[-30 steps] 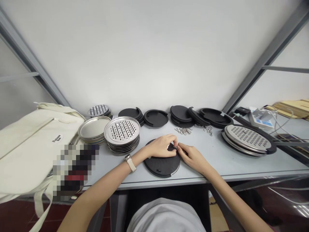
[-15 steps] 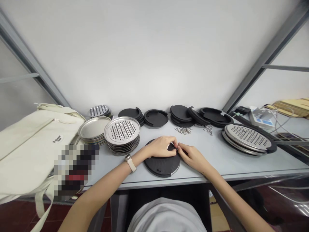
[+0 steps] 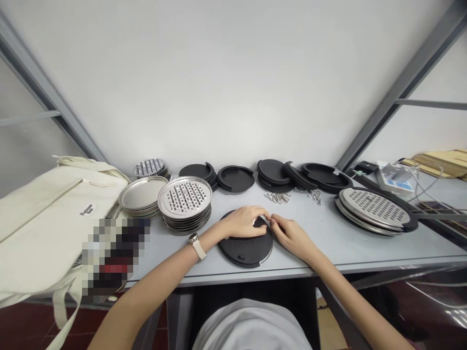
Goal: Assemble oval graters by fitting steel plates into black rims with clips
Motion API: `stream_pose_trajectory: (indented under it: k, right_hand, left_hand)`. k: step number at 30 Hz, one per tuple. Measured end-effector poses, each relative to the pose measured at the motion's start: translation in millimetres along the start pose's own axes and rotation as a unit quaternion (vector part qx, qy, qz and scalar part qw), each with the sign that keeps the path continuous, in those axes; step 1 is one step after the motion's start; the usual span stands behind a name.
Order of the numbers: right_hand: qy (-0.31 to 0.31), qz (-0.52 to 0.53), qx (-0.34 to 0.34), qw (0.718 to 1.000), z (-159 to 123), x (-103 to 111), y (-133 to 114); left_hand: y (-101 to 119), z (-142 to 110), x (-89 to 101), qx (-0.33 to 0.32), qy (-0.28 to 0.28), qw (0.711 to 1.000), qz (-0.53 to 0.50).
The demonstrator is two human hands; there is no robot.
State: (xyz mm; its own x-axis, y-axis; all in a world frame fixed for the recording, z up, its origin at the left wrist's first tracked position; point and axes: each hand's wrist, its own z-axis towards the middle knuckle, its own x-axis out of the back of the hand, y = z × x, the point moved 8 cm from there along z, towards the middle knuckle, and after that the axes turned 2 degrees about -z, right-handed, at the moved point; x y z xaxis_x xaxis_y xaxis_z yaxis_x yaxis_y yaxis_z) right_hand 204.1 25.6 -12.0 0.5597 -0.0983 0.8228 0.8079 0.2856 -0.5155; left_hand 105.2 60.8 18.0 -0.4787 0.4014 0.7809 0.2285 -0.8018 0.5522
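Note:
A black round plastic base (image 3: 246, 250) with a raised partial rim lies near the front edge of the table, and a thin silvery edge shows along its lower right side. My left hand (image 3: 244, 222) rests across its top, thumb on the disc and fingers curled over to the right rim. At that same spot my right hand (image 3: 290, 236) has its thumb and fingers pressed together on the rim, the tips almost touching the left fingertips. Whatever small part may sit between the fingertips is hidden.
Stacked metal grater discs (image 3: 185, 197) and plain metal discs (image 3: 143, 193) stand left, beside a cream bag (image 3: 44, 214). Black round bases (image 3: 236, 179) line the wall. Wire hooks (image 3: 277, 197) lie before them. More grater discs (image 3: 375, 206) sit right.
Both hands' fingertips have shifted very slightly to the right along the rim. The black base and everything else stay in place.

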Motion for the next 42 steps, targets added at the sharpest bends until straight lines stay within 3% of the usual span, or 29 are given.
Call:
stream_pose_trajectory:
  k: [18, 42]
  right_hand:
    - [0.019, 0.016, -0.018, 1.0, 1.2, 3.0, 2.9]
    - [-0.032, -0.065, -0.023, 0.997, 5.3, -5.2, 2.6]
  left_hand:
    - [-1.5, 1.4, 1.7, -0.015, 0.048, 0.999, 0.01]
    - [2.5, 0.4, 6.3, 0.012, 0.033, 0.999, -0.014]
